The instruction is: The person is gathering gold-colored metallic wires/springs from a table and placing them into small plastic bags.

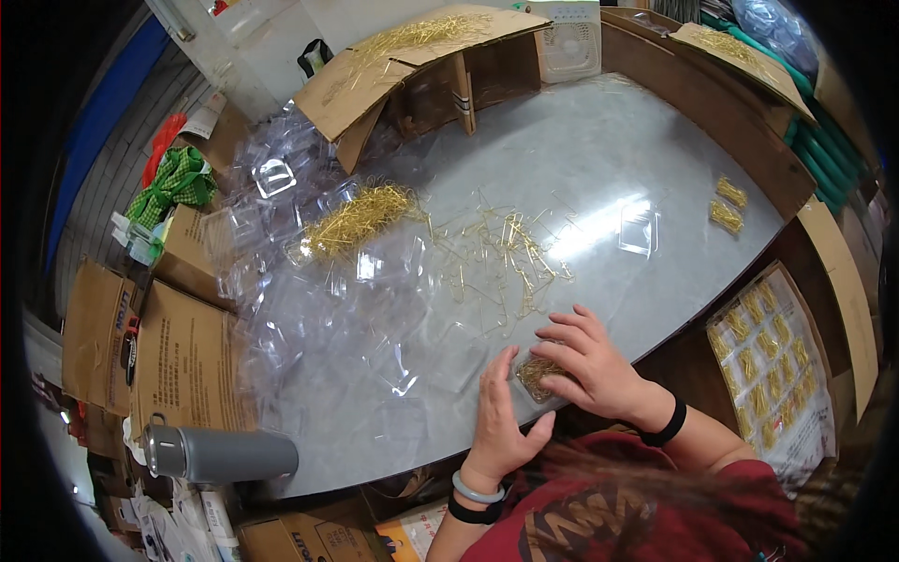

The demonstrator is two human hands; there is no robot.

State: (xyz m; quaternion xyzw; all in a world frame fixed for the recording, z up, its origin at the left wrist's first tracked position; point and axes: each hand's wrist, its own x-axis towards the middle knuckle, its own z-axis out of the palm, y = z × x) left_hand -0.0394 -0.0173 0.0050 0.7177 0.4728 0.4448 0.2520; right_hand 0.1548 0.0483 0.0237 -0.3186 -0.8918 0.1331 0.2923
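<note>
A small clear plastic box (536, 378) filled with thin gold wire hooks sits at the table's near edge, between my hands. My left hand (501, 421) stands along its left side, fingers straight and thumb apart. My right hand (595, 367) reaches over it from the right with fingers spread, partly covering the box and its hooks. Beyond them, loose gold wire hooks (515, 253) lie scattered on the grey table (524, 150). A denser heap of gold hooks (361, 220) rests on a pile of clear plastic boxes (290, 309) to the left.
A grey bottle (225, 454) lies at the near left. An open cardboard box (421, 70) with hooks on top stands at the back beside a white fan (571, 42). Two filled packs (726, 215) lie at the right; a tray of filled packs (768, 361) sits below.
</note>
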